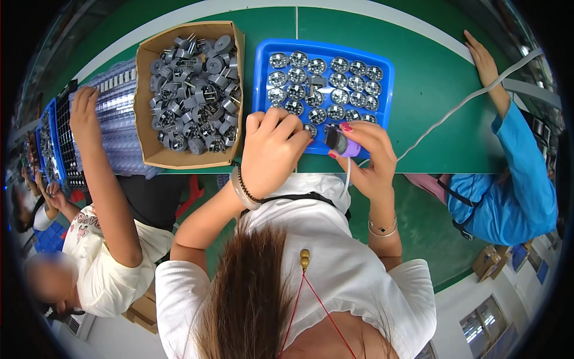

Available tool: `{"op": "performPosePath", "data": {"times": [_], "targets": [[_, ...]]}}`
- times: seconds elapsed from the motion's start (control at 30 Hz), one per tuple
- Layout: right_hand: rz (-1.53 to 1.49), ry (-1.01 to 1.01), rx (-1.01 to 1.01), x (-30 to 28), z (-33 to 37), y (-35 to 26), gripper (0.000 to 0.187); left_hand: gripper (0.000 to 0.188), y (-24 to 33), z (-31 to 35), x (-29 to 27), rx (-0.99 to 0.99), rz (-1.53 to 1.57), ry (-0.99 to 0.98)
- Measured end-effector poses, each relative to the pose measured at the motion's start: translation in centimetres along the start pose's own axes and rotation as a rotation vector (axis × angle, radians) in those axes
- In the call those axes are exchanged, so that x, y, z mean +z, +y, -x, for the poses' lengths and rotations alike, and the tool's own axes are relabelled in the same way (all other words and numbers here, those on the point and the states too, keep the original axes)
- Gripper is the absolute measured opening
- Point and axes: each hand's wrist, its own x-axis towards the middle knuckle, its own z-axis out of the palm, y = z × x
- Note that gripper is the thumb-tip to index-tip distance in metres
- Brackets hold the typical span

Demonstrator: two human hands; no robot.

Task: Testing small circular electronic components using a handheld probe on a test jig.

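My right hand (372,152) grips a small purple and black block (348,145) with a white cord hanging from it, just past the near edge of the blue tray (261,78). Bent fingers of my left hand (272,146) come together at the tray's near edge, close to a round part (310,129); whatever they pinch is hidden. Rows of round parts with clear, shiny faces (339,96) fill the tray. Among them one grey part (315,82) stands with its metal pins showing.
Left of the tray, a cardboard box (143,113) holds a heap of grey pinned parts. Clear plastic trays (119,119) lie beyond it, under a co-worker's arm (98,161). A white cable (445,116) crosses the green table (436,78). Another person in blue (508,185) sits at right.
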Motion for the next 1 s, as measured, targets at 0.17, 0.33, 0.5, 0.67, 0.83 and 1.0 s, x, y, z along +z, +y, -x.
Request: {"op": "performPosePath", "data": {"times": [0.17, 0.33, 0.5, 0.67, 0.83, 1.0], "targets": [[-0.01, -0.005, 0.003, 0.1, 0.1, -0.1, 0.048, 0.015, 0.0, 0.2, -1.0, 0.023, 0.05, 0.07], [-0.315, 0.265, 0.123, -0.1, 1.3, -0.5, 0.061, 0.014, 0.2, -0.1, -1.5, -0.01, 0.211, 0.091], [-0.388, 0.446, 0.21, -1.1, 1.3, -0.7, 0.058, 0.01, 0.1, 0.0, -1.1, -0.118, 0.549, 0.061], [-0.756, 0.55, 0.349, -1.4, 1.3, -0.8, 0.065, 0.012, 0.7, -0.4, -1.4, -0.187, 0.786, -0.042], [-0.879, 0.594, 0.329, -1.6, 0.7, -1.3, 0.059, 0.02, 2.1, -2.3, -0.7, -0.045, 0.703, 0.039], [-0.837, 0.599, 0.376, -1.8, 1.2, -1.4, 0.059, 0.028, 2.7, -4.0, 0.1, 0.164, 0.516, 0.132]]}}
